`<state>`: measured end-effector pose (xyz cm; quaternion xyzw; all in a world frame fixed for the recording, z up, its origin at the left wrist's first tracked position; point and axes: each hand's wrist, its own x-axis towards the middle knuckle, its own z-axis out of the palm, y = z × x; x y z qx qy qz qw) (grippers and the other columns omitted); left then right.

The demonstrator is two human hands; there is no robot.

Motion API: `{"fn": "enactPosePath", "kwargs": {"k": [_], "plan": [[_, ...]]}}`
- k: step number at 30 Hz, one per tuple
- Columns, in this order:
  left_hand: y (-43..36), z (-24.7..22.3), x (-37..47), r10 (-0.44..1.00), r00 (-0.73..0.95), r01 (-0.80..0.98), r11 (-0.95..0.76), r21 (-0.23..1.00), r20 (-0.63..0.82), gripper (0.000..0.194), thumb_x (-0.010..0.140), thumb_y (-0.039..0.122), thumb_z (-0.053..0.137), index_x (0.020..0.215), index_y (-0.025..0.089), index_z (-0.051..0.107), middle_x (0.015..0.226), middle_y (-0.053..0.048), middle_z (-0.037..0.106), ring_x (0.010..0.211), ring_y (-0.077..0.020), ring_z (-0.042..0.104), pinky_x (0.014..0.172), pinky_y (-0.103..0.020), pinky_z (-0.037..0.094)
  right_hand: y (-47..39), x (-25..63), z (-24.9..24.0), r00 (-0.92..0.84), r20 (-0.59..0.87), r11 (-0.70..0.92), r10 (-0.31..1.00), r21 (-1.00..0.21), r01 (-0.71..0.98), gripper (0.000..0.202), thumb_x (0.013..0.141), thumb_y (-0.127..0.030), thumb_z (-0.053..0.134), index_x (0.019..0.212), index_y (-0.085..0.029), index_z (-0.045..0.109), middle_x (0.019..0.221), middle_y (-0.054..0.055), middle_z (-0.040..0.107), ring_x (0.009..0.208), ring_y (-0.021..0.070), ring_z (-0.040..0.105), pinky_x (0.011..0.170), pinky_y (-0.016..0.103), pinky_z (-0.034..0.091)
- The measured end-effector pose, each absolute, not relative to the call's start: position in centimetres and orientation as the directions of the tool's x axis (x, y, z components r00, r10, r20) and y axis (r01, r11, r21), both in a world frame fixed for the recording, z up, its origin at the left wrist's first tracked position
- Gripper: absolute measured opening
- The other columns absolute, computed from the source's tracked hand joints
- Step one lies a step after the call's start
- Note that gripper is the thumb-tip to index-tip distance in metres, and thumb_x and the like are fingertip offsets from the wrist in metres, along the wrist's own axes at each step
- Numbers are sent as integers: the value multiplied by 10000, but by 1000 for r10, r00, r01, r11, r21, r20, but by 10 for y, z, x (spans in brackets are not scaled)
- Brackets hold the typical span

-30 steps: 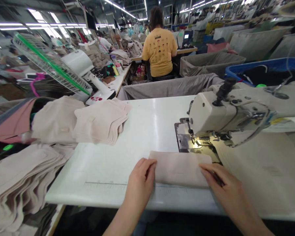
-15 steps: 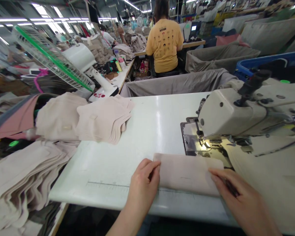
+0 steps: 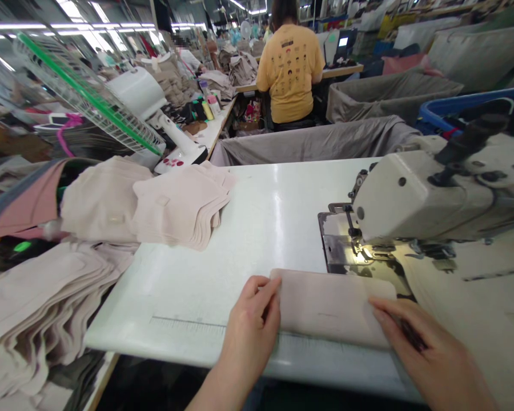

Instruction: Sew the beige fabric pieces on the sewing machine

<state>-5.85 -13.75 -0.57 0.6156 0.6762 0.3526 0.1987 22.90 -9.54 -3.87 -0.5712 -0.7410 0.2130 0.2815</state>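
A folded beige fabric piece (image 3: 325,311) lies flat near the front edge of the white table, with a short line marked on it. My left hand (image 3: 257,314) pinches its left edge between thumb and fingers. At its right end, my right hand (image 3: 415,337) grips the edge with thumb and forefinger. Something small and dark (image 3: 412,334) shows inside the curl of my right hand; what it is I cannot make out. Just beyond the fabric stands the sewing machine (image 3: 437,194), its needle area (image 3: 362,251) lit by a small lamp.
Stacked beige fabric pieces (image 3: 180,205) lie on the table's left side, and more hang in a pile (image 3: 47,302) beyond its left edge. A white fan with a green rim (image 3: 89,97) leans behind them. Past the table are a cloth-lined bin (image 3: 317,140) and a seated person (image 3: 290,74).
The view has shifted slightly, so the machine appears a little farther right. Both hands keep the same hold on the fabric piece, which lies almost as before.
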Motion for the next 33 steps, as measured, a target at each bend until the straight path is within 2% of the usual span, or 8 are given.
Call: {"fn": "enactPosePath", "kwargs": {"k": [3,6,10,14,19,24,33], "plan": [[-138,-7,-59,975,-138,711,-24,702,174,341,955,181,485,1227,211,690,1266,-136,636,992,-209,691,869,-372,609,-96,230,-38,-195,159,251,968,-638,728,292,922,-517,567,952,-295,754,1025,24,775,879,232,750,771,292,617],[-139,-9,-60,973,-139,713,-31,701,184,336,957,192,489,1227,212,688,1339,-132,616,1126,-247,663,953,-424,587,-96,230,-37,-187,162,248,969,-644,724,280,920,-512,571,944,-302,755,1016,14,776,871,225,750,753,278,616],[-139,-10,-59,970,-199,659,27,751,140,312,964,214,509,1213,231,695,1272,-125,610,897,-189,695,794,-353,622,-96,229,-37,-172,157,233,972,-645,728,290,915,-521,570,951,-302,757,1025,17,775,882,229,749,745,282,617],[-137,-9,-58,965,-206,657,14,754,162,273,961,217,522,1138,227,729,1066,-94,635,775,-157,649,699,-293,589,-96,229,-39,-163,149,221,975,-645,731,324,912,-543,558,938,-294,764,1024,30,777,887,242,750,745,297,621],[-134,-5,-58,971,-185,681,13,733,155,268,964,206,509,1092,209,745,851,-45,631,736,-155,624,680,-274,553,-97,230,-39,-171,141,221,975,-644,732,290,915,-522,569,950,-309,763,1028,14,777,888,233,751,750,290,620],[-131,-2,-58,965,-206,687,22,726,165,258,953,196,506,1037,200,749,835,-41,639,746,-160,635,694,-283,553,-96,230,-39,-173,131,216,976,-669,711,305,914,-528,564,937,-297,762,1018,25,778,883,239,749,784,308,619],[-131,-4,-58,964,-212,697,31,717,163,269,949,199,505,1063,194,749,845,-42,642,750,-165,640,709,-286,554,-95,230,-39,-169,134,215,977,-663,717,292,920,-520,557,945,-309,758,1024,11,775,893,230,744,768,291,611]]}}
